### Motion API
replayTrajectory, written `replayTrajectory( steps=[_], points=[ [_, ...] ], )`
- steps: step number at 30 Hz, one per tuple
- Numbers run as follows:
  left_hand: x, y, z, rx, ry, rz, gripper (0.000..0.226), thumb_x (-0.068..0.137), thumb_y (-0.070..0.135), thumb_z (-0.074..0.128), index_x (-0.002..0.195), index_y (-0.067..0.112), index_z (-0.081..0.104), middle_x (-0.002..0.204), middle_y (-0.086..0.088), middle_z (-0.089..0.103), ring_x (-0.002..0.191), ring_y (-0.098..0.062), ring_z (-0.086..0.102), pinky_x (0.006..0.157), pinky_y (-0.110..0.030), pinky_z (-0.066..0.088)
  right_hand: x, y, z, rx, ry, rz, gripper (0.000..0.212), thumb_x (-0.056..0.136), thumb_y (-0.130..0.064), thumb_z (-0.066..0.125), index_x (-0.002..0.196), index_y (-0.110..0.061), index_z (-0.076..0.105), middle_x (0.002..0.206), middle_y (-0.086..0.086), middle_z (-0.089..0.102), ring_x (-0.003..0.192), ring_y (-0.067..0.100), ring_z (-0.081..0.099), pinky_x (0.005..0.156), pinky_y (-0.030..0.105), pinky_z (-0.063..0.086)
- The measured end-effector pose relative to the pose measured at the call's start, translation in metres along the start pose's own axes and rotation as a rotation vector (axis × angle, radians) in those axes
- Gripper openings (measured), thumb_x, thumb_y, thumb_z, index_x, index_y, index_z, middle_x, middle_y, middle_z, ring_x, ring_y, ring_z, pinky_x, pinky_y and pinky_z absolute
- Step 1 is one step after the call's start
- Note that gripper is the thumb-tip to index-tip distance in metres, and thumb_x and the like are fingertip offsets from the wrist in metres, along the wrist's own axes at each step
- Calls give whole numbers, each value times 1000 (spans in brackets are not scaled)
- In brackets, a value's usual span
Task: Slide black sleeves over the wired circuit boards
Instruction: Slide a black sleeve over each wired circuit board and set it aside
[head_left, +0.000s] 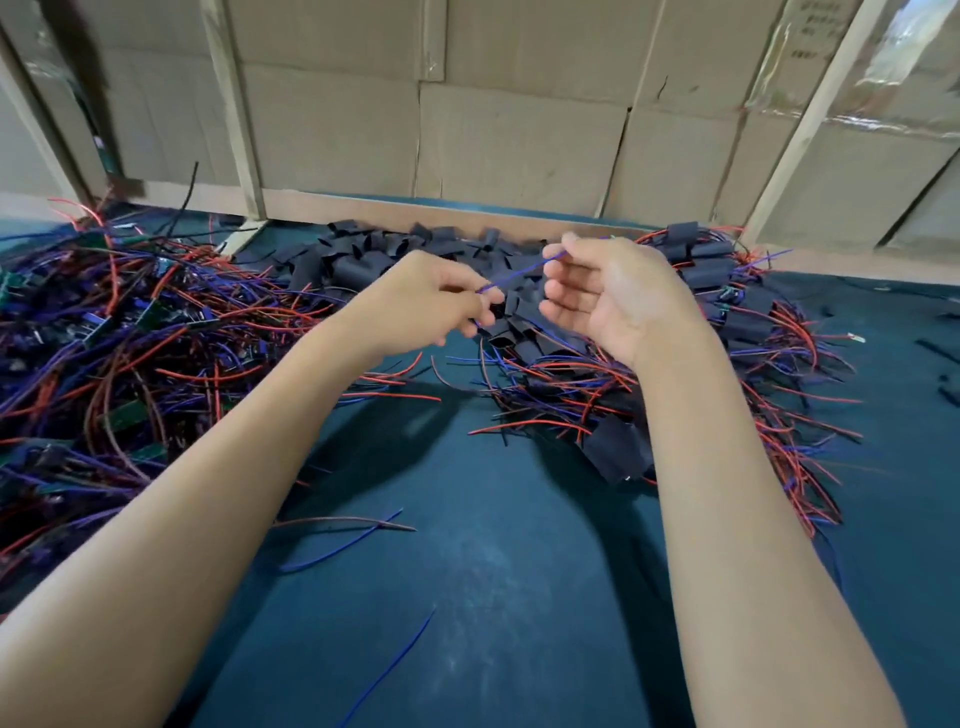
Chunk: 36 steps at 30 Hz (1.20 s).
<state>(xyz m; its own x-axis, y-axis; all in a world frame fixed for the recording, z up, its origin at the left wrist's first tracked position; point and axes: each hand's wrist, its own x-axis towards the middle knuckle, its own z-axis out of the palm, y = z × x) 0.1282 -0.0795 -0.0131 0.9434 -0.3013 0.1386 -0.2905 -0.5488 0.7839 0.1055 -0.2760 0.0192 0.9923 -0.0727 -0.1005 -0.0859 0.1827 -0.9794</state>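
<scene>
We're holding both hands up over the dark teal felt-covered table (493, 571), and a thin blue wire (519, 271) is running between them. Our left hand (431, 301) is pinching the lower end of that wire with curled fingers, and something small and black seems to be tucked in that grip, but it's too blurry to call. Our right hand (608, 296) is pinching the upper end between thumb and forefinger, other fingers loosely curled. The loose pile of flat black sleeves (415, 254) is sitting just behind our hands by the cardboard wall (519, 135). The tangle of red and blue wired green circuit boards (104, 332) is lying off left, and the already sleeved boards (727, 291) are heaping up right.
</scene>
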Motion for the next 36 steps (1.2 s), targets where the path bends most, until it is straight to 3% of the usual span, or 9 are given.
replayTrajectory(
  steps=[4,8,17,21,25,28,30,32,36],
  points=[
    [24,-24,26,420,200,-44,25,93,21,60,112,8,70,111,-14,71,107,-32,65,94,-34,51,0,-11,-4,150,137,-73,11,96,-6,63,86,-4,64,63,6,64,55,17,63,57,30,59],
    [53,-21,62,483,11,-108,66,91,48,66,146,21,42,140,-19,42,125,-44,46,107,-50,41,-2,-20,-6,127,138,-122,4,91,-3,70,91,-2,66,60,5,63,52,15,63,59,30,59],
    [48,-19,52,562,27,-6,25,92,13,66,117,15,71,115,-15,67,99,-34,66,87,-36,53,-5,-19,3,-95,157,-213,9,88,-2,72,83,-3,64,65,7,61,55,18,60,67,36,64],
    [21,-12,17,311,112,14,13,88,14,72,99,17,77,93,-5,76,88,-23,71,78,-26,53,-3,-16,5,-182,124,-214,25,86,4,74,76,-8,54,69,9,64,53,18,61,67,40,64],
    [-2,-5,-9,-244,-27,-51,5,93,7,69,90,11,68,94,-17,76,79,-18,76,65,-27,62,-4,-9,6,-235,-21,-195,11,87,4,73,82,1,63,76,17,65,55,21,67,65,39,64],
    [-7,-5,-14,-550,-196,-101,16,96,-7,52,94,9,52,100,-24,74,86,-34,75,62,-32,60,-5,-7,9,-268,-36,-190,9,88,4,72,82,3,66,80,21,68,69,33,74,68,41,64],
    [-6,-7,-13,-600,-241,-147,26,93,-15,39,94,11,42,98,-29,72,80,-39,72,62,-39,59,-7,-8,10,-257,-64,-206,7,88,5,72,87,5,65,83,22,70,78,37,76,72,42,64],
    [-5,-10,-10,-598,-234,-172,31,87,-16,35,97,13,38,89,-26,70,64,-29,64,55,-36,53,-9,-9,10,-222,-98,-223,11,87,7,73,91,5,63,85,23,72,81,38,76,74,42,64],
    [-5,-15,-5,-629,-207,-112,54,69,-4,60,115,18,44,78,-14,57,55,-15,48,49,-29,38,-13,-11,12,-189,-134,-253,17,85,8,73,93,2,59,89,26,72,80,39,76,73,42,63]
  ],
)
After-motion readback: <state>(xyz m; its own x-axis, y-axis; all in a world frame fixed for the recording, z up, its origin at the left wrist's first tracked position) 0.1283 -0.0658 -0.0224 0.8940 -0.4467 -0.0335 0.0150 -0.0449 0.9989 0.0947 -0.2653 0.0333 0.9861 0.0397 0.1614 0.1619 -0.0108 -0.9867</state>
